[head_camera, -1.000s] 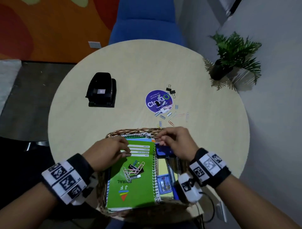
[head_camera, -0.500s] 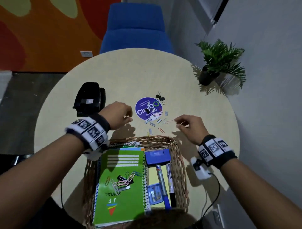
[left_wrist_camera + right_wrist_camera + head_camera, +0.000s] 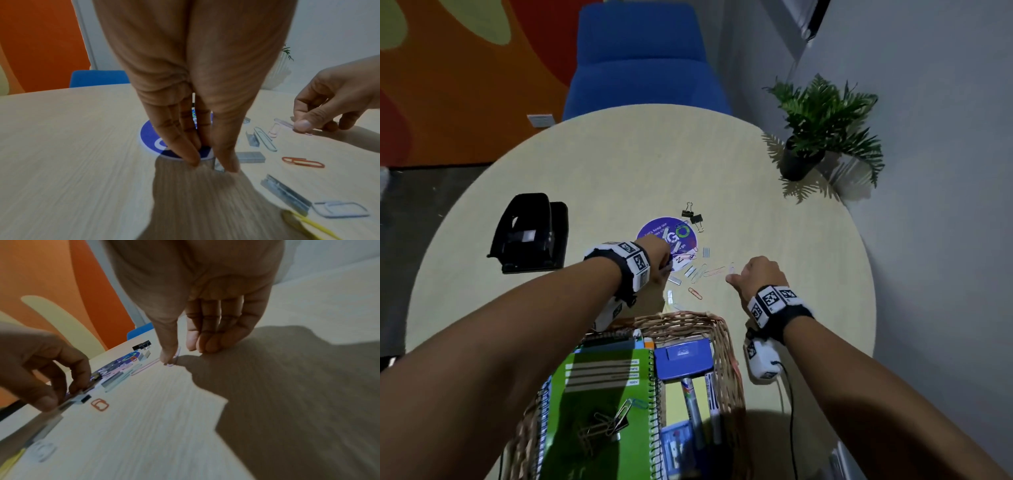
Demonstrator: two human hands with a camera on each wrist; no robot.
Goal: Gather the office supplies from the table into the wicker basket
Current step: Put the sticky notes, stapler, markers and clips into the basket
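Hands work mid-frame on the tabletop (image 3: 774,219): the left hand (image 3: 197,100) pinches a staple strip (image 3: 218,165) beside the purple sticker (image 3: 654,229); the right hand (image 3: 756,275) pinches a pale paper clip (image 3: 174,357). Wicker basket (image 3: 726,346) sits lower center.

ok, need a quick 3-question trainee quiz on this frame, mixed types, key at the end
1. True or false: the black hole punch is already inside the wicker basket.
2. Multiple choice: what does the right hand pinch? A) a pale paper clip B) a marker C) a binder clip
3. Short answer: what does the left hand pick up at the near edge of the round purple sticker?

Key
1. False: it stands on the table, left of the sticker.
2. A: thumb and fingers close on the pale paper clip, which is still at the tabletop.
3. A strip of staples, between its fingertips.
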